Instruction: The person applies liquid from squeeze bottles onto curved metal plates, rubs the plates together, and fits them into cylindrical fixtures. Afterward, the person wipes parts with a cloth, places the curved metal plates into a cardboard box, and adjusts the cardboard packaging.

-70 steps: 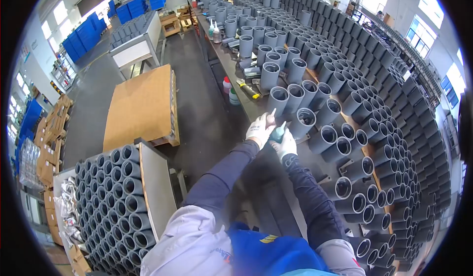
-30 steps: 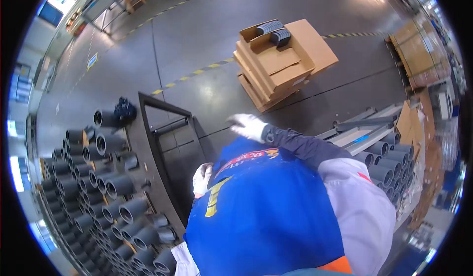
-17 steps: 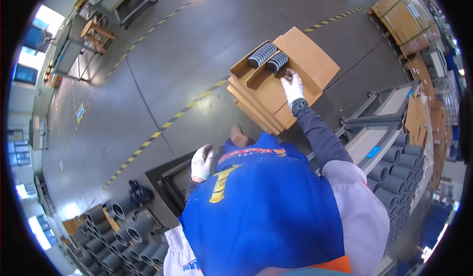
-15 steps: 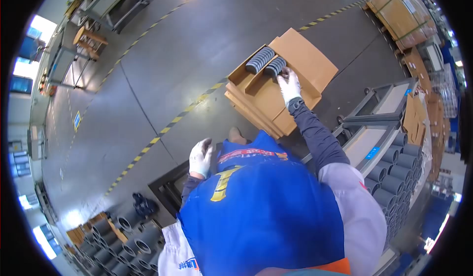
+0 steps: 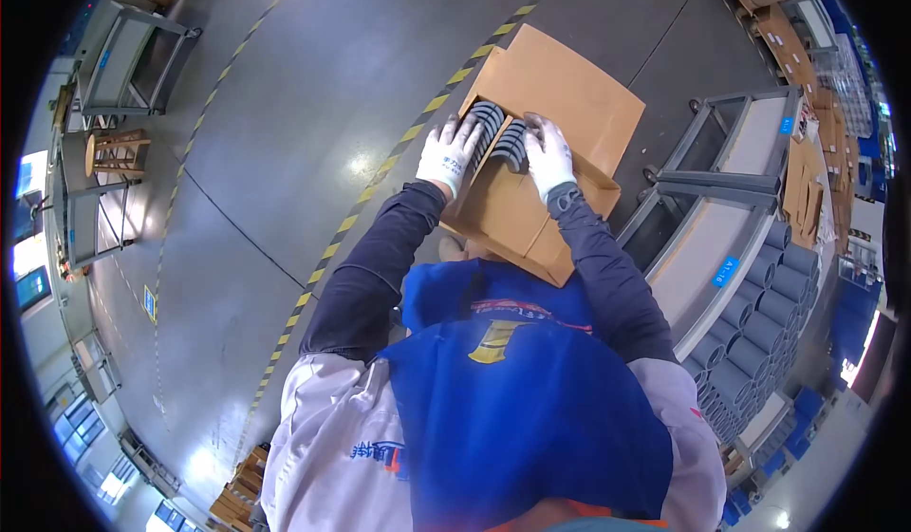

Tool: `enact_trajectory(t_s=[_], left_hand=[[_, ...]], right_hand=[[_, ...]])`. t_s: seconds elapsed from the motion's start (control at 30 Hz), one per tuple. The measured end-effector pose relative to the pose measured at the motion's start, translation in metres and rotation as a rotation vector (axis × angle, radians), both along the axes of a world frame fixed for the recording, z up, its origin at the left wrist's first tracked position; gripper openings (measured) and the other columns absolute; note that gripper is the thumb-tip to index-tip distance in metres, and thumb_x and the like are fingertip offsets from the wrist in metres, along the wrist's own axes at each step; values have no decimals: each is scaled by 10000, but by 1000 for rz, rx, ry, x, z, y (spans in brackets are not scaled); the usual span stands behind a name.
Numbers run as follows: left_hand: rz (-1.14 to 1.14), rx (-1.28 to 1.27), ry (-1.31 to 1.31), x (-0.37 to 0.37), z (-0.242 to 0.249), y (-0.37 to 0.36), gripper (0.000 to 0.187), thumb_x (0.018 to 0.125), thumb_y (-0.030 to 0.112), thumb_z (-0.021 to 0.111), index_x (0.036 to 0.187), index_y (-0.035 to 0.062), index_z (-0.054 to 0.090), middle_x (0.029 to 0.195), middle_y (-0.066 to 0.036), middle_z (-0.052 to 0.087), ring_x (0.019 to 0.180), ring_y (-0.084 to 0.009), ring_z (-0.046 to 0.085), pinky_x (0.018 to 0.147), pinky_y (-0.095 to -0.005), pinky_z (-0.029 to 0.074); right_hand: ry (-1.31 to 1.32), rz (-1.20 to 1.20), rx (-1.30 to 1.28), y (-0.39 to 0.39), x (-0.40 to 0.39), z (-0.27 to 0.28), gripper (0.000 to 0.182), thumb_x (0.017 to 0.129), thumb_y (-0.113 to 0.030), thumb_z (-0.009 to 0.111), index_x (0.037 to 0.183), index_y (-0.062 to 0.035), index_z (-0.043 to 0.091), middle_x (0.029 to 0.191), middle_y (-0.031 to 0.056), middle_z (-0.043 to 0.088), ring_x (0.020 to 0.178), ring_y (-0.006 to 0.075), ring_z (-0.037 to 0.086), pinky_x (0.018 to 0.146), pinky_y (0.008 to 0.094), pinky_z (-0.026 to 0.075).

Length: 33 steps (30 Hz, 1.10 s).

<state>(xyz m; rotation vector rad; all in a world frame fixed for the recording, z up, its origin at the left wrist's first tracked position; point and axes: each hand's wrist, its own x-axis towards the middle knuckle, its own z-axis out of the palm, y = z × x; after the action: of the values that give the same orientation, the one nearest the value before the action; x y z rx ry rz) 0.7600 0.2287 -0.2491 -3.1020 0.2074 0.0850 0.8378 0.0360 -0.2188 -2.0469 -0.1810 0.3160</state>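
I am bent over an open cardboard box point(image 5: 569, 86) that stands on the floor on top of flat cartons. Inside it lie two rows of dark grey ribbed rings point(image 5: 486, 119), side by side. My left hand point(image 5: 446, 155), in a white glove, is laid against the outer side of the left row. My right hand point(image 5: 549, 157), also gloved, covers the near end of the right row point(image 5: 512, 145). The two hands clasp the rows between them. My blue apron and dark sleeves fill the lower middle of the view.
A grey metal trolley point(image 5: 731, 181) stands right of the box, with grey pipe sections point(image 5: 759, 314) stacked at its near end. A yellow-and-black floor line point(image 5: 380, 176) runs diagonally past the box. A wooden stool point(image 5: 114, 152) and metal table point(image 5: 123, 48) stand far left.
I turned from the bench of grey pipes to the box on the floor. My right hand reached the rings first; my left hand has now come from my side onto the left row.
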Motion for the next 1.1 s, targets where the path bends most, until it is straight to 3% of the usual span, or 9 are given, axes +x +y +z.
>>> enact_trajectory(t_s=[0.1,0.27,0.53,0.57,0.67,0.77,0.9,0.97,1.1], left_hand=[[-21,-78,-79,2,-18,1,764,808,95,601,1514,108,307,1538,-114,349,1387,-301,369,1076,-449,358],[-16,-182,1,18,7,3,732,778,97,601,1473,90,373,1380,-91,488,1204,-274,499,986,-404,413],[-82,-105,-50,16,7,6,635,804,152,586,1418,73,449,1306,-87,504,1230,-250,479,972,-377,413],[-83,-159,-133,17,15,5,525,800,161,597,1313,77,527,1220,-93,549,1159,-254,535,910,-380,448],[26,-303,209,36,48,0,173,819,159,604,981,102,581,1000,-80,636,964,-260,626,747,-414,495],[-13,-427,-30,30,28,10,125,861,100,540,962,68,607,895,-122,648,799,-293,666,673,-413,546],[-90,-340,-121,25,-6,10,227,874,117,532,1078,64,615,1050,-97,614,935,-236,607,752,-358,480],[-162,-235,62,32,-1,9,330,845,180,566,1158,83,606,1167,-73,561,1067,-229,550,806,-363,460],[-223,-168,-178,34,-21,5,301,816,199,589,1096,89,605,1082,-52,588,1039,-226,559,779,-361,481]], right_hand=[[-256,127,-50,15,26,-15,306,915,-96,520,1205,-40,602,1149,219,618,1076,379,594,951,444,472],[-243,300,-215,33,52,-37,324,895,-150,568,1206,-79,622,1157,217,605,1108,388,560,972,464,451],[-359,519,-444,45,66,-40,395,841,-219,665,1210,-85,625,1155,217,583,1101,399,544,952,476,460],[-413,522,-413,43,64,-44,404,830,-236,678,1193,-67,619,1144,224,581,1087,408,545,941,488,463],[-685,469,-323,40,54,-59,369,821,-240,676,1133,-51,620,1129,218,584,1037,422,549,896,504,470],[-561,531,-354,48,59,-58,367,823,-234,663,1123,-26,626,1100,222,594,1034,412,548,918,511,455],[-372,604,-500,53,70,-33,349,816,-221,673,1068,15,624,1131,268,562,1082,431,525,947,497,442],[-374,563,-420,52,75,-44,353,815,-231,678,1060,18,630,1141,275,566,1092,433,527,951,491,444],[-290,629,-550,57,81,-38,378,794,-243,696,1078,1,644,1122,247,591,1070,403,562,945,474,462]])
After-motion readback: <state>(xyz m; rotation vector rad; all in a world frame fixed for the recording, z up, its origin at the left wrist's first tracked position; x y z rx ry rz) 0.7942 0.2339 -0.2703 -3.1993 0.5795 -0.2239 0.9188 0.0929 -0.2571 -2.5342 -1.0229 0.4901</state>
